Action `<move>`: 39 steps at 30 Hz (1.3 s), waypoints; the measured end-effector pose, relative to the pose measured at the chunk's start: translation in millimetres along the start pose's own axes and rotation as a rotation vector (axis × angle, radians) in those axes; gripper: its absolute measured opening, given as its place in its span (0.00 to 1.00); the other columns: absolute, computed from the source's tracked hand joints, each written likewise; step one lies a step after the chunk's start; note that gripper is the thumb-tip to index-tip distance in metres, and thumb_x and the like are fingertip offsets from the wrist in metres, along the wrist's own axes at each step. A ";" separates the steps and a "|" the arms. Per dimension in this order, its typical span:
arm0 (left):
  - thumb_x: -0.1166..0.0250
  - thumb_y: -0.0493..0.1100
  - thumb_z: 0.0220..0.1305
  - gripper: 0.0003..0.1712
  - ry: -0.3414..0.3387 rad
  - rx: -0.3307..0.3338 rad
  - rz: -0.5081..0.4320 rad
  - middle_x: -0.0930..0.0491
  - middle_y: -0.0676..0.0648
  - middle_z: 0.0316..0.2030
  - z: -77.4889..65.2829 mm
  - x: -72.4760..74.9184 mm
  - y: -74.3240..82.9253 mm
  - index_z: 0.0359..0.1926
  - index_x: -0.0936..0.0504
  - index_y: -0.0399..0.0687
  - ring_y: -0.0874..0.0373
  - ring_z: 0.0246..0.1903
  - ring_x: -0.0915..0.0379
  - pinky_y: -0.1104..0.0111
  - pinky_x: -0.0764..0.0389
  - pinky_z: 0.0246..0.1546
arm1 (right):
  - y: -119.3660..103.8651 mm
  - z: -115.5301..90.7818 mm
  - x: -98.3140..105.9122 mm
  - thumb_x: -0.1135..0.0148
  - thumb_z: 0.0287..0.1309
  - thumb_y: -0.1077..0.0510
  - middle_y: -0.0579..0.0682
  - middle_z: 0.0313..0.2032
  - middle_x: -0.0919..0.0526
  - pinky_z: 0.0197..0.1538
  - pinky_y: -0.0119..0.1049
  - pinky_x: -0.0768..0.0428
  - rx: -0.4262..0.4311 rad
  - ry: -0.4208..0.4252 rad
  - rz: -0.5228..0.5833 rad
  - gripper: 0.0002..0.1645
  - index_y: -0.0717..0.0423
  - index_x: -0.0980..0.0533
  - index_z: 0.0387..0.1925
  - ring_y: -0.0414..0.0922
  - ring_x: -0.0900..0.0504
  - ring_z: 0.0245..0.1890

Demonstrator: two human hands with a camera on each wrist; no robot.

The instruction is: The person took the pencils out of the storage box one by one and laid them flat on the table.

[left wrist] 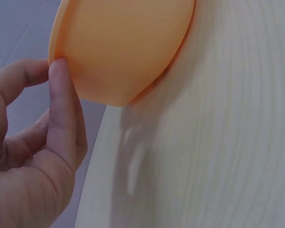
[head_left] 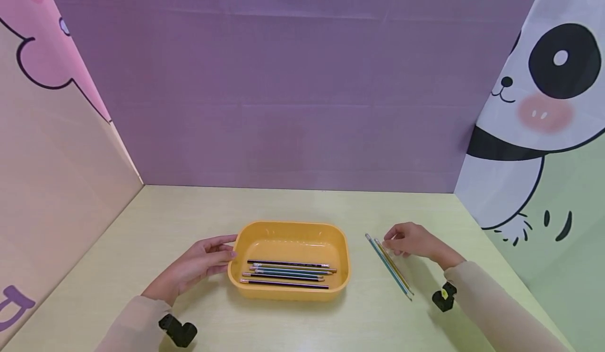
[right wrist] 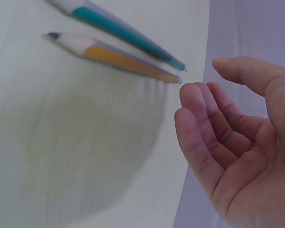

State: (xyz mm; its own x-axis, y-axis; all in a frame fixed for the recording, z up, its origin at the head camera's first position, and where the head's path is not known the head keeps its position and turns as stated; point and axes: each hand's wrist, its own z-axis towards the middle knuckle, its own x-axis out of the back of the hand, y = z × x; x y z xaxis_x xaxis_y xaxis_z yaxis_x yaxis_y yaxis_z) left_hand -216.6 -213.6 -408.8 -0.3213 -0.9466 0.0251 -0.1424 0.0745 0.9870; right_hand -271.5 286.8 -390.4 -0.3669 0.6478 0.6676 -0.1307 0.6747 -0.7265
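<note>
A yellow plastic tray point(head_left: 293, 236) sits on the table with several pencils point(head_left: 285, 274) lying crosswise in it, dark and blue ones among them. My left hand point(head_left: 200, 265) holds the tray's left rim between thumb and fingers; the left wrist view has the thumb point(left wrist: 61, 90) against the orange-looking wall point(left wrist: 123, 47). To the right of the tray, a blue pencil point(head_left: 389, 269) and a yellow pencil point(head_left: 397, 269) lie side by side on the table. My right hand point(head_left: 416, 241) hovers beside their far ends, thumb and fingers apart, holding nothing. The right wrist view shows both pencil tips, the yellow pencil point(right wrist: 118, 61) nearer.
A purple panel point(head_left: 302, 89) closes off the back of the pale wooden table point(head_left: 189, 210). Side panels stand left and right, the right one printed with a panda point(head_left: 510, 115). Each wrist carries a small black camera mount point(head_left: 177, 331).
</note>
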 end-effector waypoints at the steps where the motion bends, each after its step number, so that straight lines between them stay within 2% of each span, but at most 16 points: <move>1: 0.33 0.38 0.67 0.41 -0.001 0.002 -0.004 0.25 0.43 0.45 0.2 0.0 -0.2 0.72 0.42 0.26 0.56 0.43 0.22 0.68 0.16 0.46 | -1.2 0.6 0.9 0.34 0.65 0.54 0.52 0.29 0.19 0.35 0.39 0.17 0.007 -0.002 0.005 0.16 0.64 0.22 0.44 0.47 0.21 0.30; 6: 0.34 0.38 0.68 0.40 -0.007 0.010 -0.022 0.25 0.43 0.45 0.9 0.7 -1.2 0.73 0.43 0.26 0.57 0.43 0.21 0.67 0.16 0.45 | -8.4 4.1 3.7 0.35 0.66 0.54 0.55 0.32 0.18 0.36 0.40 0.16 0.037 -0.010 0.009 0.16 0.63 0.21 0.45 0.51 0.19 0.32; 17: 0.34 0.38 0.68 0.40 0.012 0.017 0.008 0.25 0.43 0.45 0.9 -0.1 0.7 0.73 0.42 0.27 0.57 0.43 0.21 0.67 0.16 0.46 | -33.6 10.1 6.9 0.34 0.65 0.53 0.58 0.35 0.16 0.37 0.40 0.16 0.078 -0.018 -0.016 0.16 0.62 0.21 0.45 0.54 0.18 0.34; 26: 0.34 0.38 0.68 0.40 -0.001 0.005 0.006 0.25 0.43 0.46 0.3 0.7 0.3 0.73 0.43 0.26 0.58 0.44 0.21 0.66 0.16 0.47 | -56.8 15.9 6.2 0.35 0.66 0.52 0.51 0.33 0.17 0.43 0.50 0.15 0.091 -0.053 -0.039 0.15 0.59 0.21 0.45 0.56 0.19 0.36; 31: 0.33 0.38 0.67 0.40 0.022 0.013 0.006 0.25 0.42 0.46 -0.1 -0.5 1.9 0.72 0.41 0.26 0.57 0.44 0.21 0.66 0.16 0.47 | -69.8 19.6 3.9 0.34 0.65 0.52 0.49 0.32 0.17 0.43 0.52 0.16 0.110 -0.059 -0.050 0.14 0.59 0.20 0.45 0.56 0.18 0.36; 35: 0.33 0.37 0.66 0.40 0.031 0.018 0.004 0.25 0.42 0.46 -0.3 -0.7 2.1 0.72 0.40 0.27 0.56 0.43 0.21 0.66 0.16 0.47 | -81.3 23.6 -0.5 0.34 0.65 0.53 0.48 0.31 0.17 0.41 0.48 0.15 0.117 -0.071 -0.065 0.13 0.59 0.20 0.44 0.52 0.18 0.34; 39: 0.33 0.37 0.67 0.40 0.007 0.005 -0.005 0.25 0.43 0.45 -0.2 -0.3 0.9 0.72 0.41 0.26 0.57 0.43 0.21 0.66 0.16 0.47 | -93.9 28.2 -6.7 0.34 0.65 0.54 0.47 0.29 0.18 0.36 0.40 0.17 0.147 -0.093 -0.105 0.11 0.58 0.20 0.43 0.45 0.20 0.29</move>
State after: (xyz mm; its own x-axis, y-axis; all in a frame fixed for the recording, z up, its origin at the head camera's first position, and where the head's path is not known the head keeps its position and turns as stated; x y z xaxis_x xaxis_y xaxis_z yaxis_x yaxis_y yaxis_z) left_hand -216.5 -213.3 -407.9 -0.3141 -0.9492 0.0211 -0.1483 0.0710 0.9864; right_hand -282.7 209.1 -331.2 -0.4266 0.5367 0.7280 -0.3036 0.6732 -0.6742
